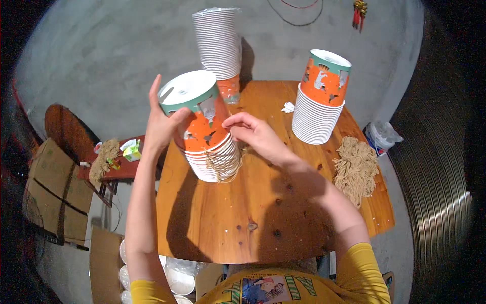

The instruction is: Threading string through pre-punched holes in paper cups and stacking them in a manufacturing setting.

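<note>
My left hand (163,121) grips a tilted stack of orange and green paper cups (205,129) near its upturned white base, holding it just above the round wooden table (243,223). Tan twine (226,164) is wound around the white rims at the lower end of the stack. My right hand (253,133) pinches the twine beside the stack, fingers closed on it.
A second cup stack (320,96) stands at the table's right, a tall wrapped stack (218,45) at the far edge. A heap of twine (356,167) lies at the right rim. Cardboard boxes (53,187) and a small stool (114,164) sit on the floor left.
</note>
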Tool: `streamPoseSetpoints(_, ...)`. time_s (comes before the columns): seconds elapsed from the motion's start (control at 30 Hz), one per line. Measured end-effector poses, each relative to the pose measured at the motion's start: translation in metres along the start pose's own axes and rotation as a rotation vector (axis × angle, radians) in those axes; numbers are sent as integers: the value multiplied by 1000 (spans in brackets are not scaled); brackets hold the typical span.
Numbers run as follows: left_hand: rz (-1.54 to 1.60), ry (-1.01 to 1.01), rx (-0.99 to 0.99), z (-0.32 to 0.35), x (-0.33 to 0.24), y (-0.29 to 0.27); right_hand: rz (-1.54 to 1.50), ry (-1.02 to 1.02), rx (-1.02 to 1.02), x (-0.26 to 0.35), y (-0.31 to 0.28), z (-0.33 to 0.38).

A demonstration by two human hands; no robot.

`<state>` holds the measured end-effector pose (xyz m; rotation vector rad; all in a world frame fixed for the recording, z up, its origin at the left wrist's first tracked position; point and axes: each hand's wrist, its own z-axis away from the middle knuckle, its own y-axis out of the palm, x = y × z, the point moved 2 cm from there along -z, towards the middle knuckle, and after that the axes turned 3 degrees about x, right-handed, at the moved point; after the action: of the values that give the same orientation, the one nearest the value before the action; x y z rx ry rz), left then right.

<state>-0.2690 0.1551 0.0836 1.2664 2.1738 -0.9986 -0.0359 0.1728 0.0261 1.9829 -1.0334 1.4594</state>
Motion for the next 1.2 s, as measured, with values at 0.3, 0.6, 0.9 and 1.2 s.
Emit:
streamPoseSetpoints(0.3, -181, 215, -317, 56, -4, -8, 1438, -513, -542, 64, -125, 47)
streamPoseSetpoints(0.6, -206, 493, -136, 150, -54, 104, 1638, -190, -623, 102, -241, 46)
streamPoseSetpoints(0.9, -61, 230, 202, 175, -50, 164, 1470, -128, -562, 131, -260, 33)
streamPoseSetpoints(1.2, 72, 201, 173, 113, -69, 191, 1409, -627, -847, 211, -237, 88)
